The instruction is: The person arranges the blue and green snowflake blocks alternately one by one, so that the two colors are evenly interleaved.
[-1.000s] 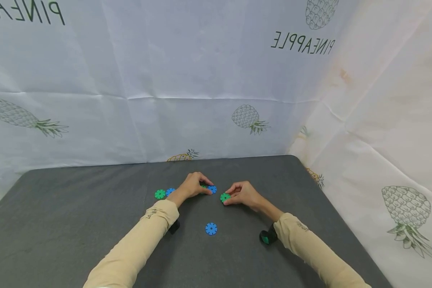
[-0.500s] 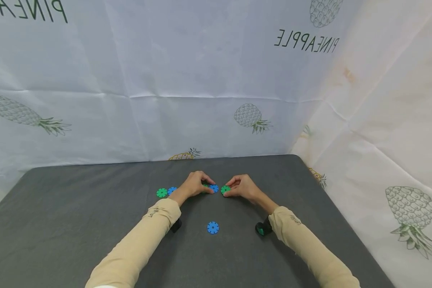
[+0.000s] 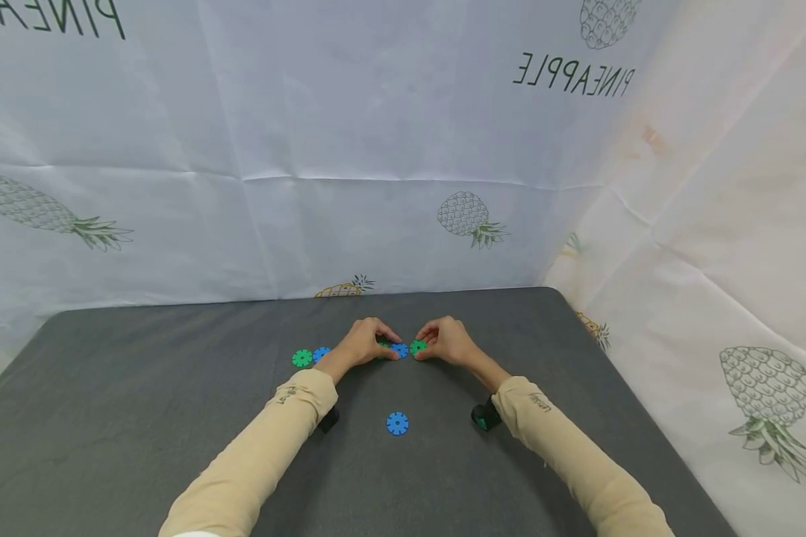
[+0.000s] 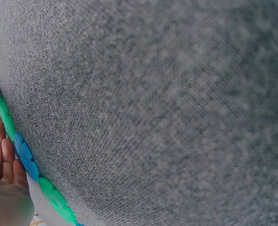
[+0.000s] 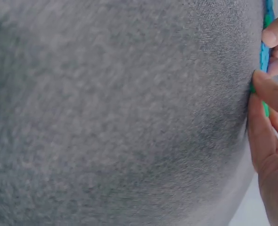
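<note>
A row of flat notched discs lies across the dark cloth, with a green disc (image 3: 302, 358) and a blue disc (image 3: 321, 354) at its left end. My left hand (image 3: 361, 344) covers the middle of this row and pinches the blue disc (image 3: 399, 350) at its right end between thumb and fingers. Just right of that, my right hand (image 3: 451, 342) pinches a green notched disc (image 3: 418, 347) by its edges. In the right wrist view this green disc (image 5: 265, 111) stands very close to the blue one (image 5: 264, 59); whether they interlock cannot be made out.
One loose blue disc (image 3: 397, 424) lies nearer on the dark table (image 3: 141, 418), between the forearms. A pale curtain (image 3: 349, 239) printed with pineapples hangs behind the table and along its right side. Black wrist devices (image 3: 486, 416) sit under the sleeves.
My right hand has moved away from me and slightly left, bringing the green disc up beside the blue one. The left hand keeps its place on the row.
</note>
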`<state>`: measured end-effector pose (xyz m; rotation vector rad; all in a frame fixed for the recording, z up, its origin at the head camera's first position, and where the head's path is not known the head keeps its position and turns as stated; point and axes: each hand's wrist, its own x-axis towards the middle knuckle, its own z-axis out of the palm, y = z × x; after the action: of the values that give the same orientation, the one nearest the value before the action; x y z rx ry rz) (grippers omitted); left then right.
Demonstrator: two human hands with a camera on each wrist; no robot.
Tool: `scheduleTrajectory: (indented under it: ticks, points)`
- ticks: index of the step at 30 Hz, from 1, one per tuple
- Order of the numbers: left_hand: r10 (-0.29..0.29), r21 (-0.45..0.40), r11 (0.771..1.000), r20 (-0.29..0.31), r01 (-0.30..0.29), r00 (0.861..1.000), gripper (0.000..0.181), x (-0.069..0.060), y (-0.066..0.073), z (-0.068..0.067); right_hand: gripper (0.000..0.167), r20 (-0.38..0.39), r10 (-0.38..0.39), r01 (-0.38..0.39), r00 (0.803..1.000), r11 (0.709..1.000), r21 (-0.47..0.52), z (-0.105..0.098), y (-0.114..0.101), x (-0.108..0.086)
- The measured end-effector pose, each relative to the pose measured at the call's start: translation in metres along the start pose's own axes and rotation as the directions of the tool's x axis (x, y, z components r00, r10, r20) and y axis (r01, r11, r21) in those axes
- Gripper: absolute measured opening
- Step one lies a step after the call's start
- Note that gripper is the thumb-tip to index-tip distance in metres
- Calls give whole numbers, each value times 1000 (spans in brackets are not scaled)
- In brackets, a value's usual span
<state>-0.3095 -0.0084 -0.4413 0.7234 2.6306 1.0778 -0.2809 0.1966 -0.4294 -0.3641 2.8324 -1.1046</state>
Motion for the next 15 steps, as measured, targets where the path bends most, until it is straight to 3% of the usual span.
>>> scheduleTrajectory:
  ticks: [11, 15]
  points:
    - [6, -14, 1000, 5, -6, 1000, 22, -1, 1, -1, 22, 6, 21, -20, 1000, 994, -110, 1, -7, 1]
    - [12, -11, 1000, 1, -12, 1000, 22, -1, 1, -2, 22, 4, 6, -6, 1000, 994, -108, 2, -7, 0]
